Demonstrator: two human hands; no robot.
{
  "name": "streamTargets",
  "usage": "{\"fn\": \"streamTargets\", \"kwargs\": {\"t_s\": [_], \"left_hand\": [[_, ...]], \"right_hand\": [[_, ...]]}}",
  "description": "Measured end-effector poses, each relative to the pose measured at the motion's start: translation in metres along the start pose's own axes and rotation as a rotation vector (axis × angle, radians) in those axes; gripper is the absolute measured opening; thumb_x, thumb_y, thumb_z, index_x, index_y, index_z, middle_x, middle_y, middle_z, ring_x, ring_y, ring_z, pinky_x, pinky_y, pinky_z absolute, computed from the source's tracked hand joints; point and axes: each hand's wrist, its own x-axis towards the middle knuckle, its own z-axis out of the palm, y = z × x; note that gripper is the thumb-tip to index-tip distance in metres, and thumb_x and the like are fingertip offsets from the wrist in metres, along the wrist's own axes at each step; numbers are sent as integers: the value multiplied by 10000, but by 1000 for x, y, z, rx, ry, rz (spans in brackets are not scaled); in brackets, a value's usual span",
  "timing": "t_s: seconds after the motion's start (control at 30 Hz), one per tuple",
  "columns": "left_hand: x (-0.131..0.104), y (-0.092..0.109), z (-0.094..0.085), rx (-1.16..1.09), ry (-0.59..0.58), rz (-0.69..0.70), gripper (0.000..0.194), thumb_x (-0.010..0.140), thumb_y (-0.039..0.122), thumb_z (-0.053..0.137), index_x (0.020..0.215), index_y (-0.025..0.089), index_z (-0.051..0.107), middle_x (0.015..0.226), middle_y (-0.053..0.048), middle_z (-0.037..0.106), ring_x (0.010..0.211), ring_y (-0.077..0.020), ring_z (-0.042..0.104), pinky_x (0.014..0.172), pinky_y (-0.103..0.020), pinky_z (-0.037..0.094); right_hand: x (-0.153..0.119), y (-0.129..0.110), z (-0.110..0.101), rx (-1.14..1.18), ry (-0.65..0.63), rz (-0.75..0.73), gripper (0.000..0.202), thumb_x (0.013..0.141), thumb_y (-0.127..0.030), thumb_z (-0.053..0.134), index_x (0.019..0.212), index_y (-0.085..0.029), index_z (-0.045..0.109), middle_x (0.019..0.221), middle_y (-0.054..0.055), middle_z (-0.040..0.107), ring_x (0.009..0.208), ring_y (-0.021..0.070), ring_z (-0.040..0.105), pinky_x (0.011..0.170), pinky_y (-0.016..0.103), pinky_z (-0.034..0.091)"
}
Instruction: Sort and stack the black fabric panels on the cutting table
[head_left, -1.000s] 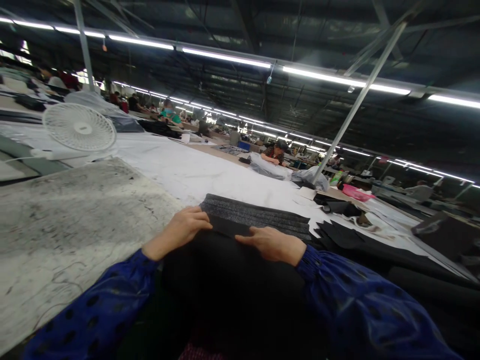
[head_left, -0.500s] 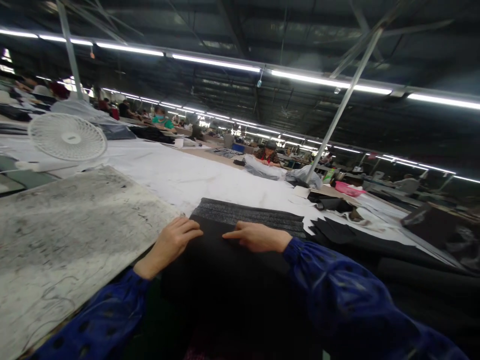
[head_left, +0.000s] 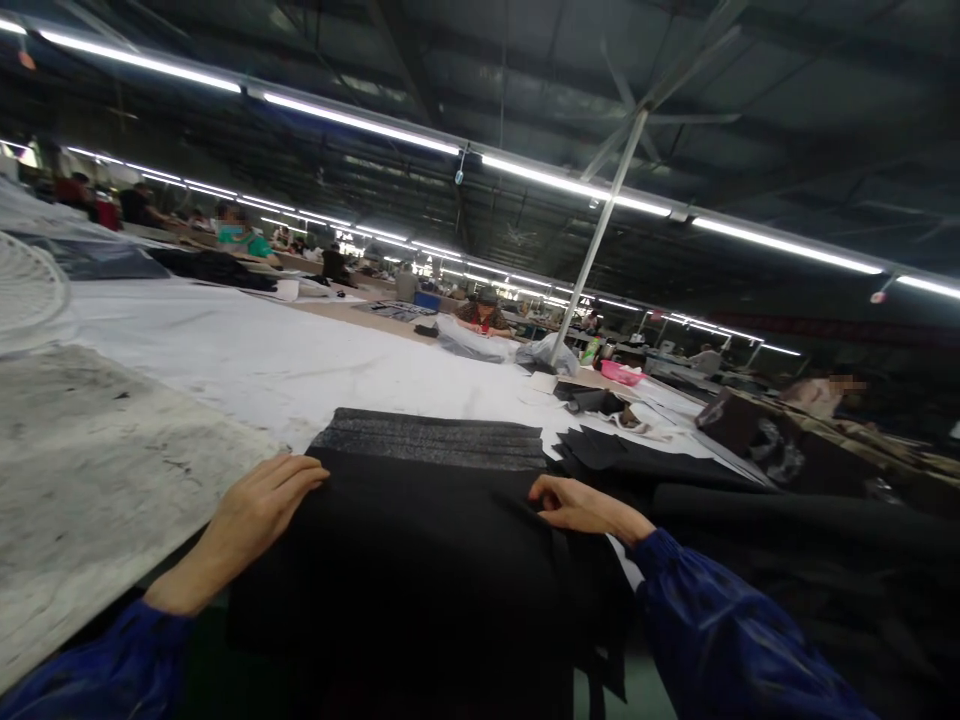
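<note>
- Head view, foreground: one black cloth point(head_left: 427, 560), spread at the near side of the white-covered table point(head_left: 360, 345), meeting one pleated, speckled grey cloth point(head_left: 427, 440) along its far edge.
- One left hand point(head_left: 251, 510), laid at the black cloth's far left corner; fingers pressed together, thumb hidden, any grip underneath impossible to tell.
- One right hand point(head_left: 581, 505), at the far right part of the black cloth; fingers curled, thumb and index close together at a fold, pinch uncertain.
- Two blue sleeves point(head_left: 735, 620), gathered at the wrists.
- One pale board point(head_left: 112, 480), grey-stained, just beside the left hand.
- One white fan point(head_left: 28, 290), cut off by the left border, beyond the board.
- Dark cloth pieces point(head_left: 652, 460), heaped beyond the right hand.
- One pink basin point(head_left: 622, 372), farther along, near one slanting metal post point(head_left: 596, 270).
- Clear plastic wrapping point(head_left: 476, 342), in front of one person in a patterned top point(head_left: 484, 318).
- One person in green point(head_left: 251, 243), at the far left tables.
- Tube lights point(head_left: 360, 120), lit, in rows beneath a dark roof point(head_left: 787, 90).
</note>
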Motion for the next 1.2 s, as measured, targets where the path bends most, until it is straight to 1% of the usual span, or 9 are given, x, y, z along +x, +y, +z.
{"fn": "streamTargets", "kwargs": {"t_s": [0.13, 0.27, 0.4, 0.5, 0.7, 0.87, 1.0, 1.1, 1.2], "left_hand": [[-1, -2, 2, 4, 24, 14, 190, 913, 253, 464, 992, 219, 633, 1021, -56, 675, 942, -222, 633, 951, -434, 461], [0, -1, 3, -7, 35, -11, 194, 912, 281, 457, 963, 236, 639, 1011, -47, 678, 932, -222, 636, 930, -424, 476], [3, 4, -2, -11, 41, -20, 220, 921, 304, 423, 928, 244, 634, 977, -32, 678, 908, -214, 633, 879, -406, 503], [5, 7, -4, -18, 41, -13, 211, 918, 300, 424, 926, 246, 628, 977, -21, 675, 905, -218, 634, 858, -402, 513], [3, 1, 0, -47, 51, 23, 168, 907, 279, 447, 970, 252, 600, 986, -37, 668, 919, -225, 632, 862, -400, 508], [7, 6, -17, -165, 95, -39, 165, 894, 345, 458, 1001, 322, 582, 989, 25, 669, 898, -208, 639, 847, -377, 534], [31, 35, -48, -348, 40, -198, 169, 885, 417, 478, 930, 315, 605, 918, 72, 670, 826, -175, 631, 778, -302, 537], [58, 70, -54, -503, -83, -232, 172, 882, 395, 501, 858, 265, 611, 847, 46, 646, 782, -153, 609, 707, -246, 506], [78, 105, -35, -490, -233, -227, 200, 913, 300, 443, 818, 213, 596, 837, 2, 609, 788, -144, 593, 719, -238, 470]], "right_hand": [[0, 2, 10, 98, 37, -74, 116, 752, -181, 582, 867, -164, 579, 782, -11, 535, 649, 97, 471, 547, 196, 364], [-6, 0, 16, -17, 141, -183, 132, 700, -43, 510, 739, -162, 551, 789, 2, 561, 684, 113, 499, 608, 217, 398], [-15, -7, 18, -84, 217, -205, 216, 701, -26, 495, 850, -174, 549, 833, 7, 599, 738, 128, 535, 676, 237, 422], [-18, -13, 19, -37, 172, -92, 242, 717, -61, 545, 936, -161, 562, 841, 13, 612, 730, 128, 556, 655, 231, 421], [-33, -31, 9, 56, 151, -109, 58, 731, -112, 563, 740, -160, 531, 710, -18, 550, 645, 110, 503, 585, 221, 389], [-88, -65, -35, 369, 45, -206, 192, 838, -351, 543, 798, -163, 525, 717, 1, 571, 630, 116, 523, 586, 236, 439], [-120, -67, -97, 257, 224, -223, 306, 831, -472, 558, 849, -168, 588, 710, 5, 563, 653, 124, 515, 618, 243, 426], [-110, -40, -134, 82, 334, -171, 307, 843, -470, 537, 831, -172, 609, 749, 14, 571, 668, 128, 521, 626, 244, 421], [-75, -5, -145, -298, 271, 1, 208, 864, -316, 508, 868, -165, 650, 797, 37, 627, 706, 147, 566, 665, 258, 435]]}}
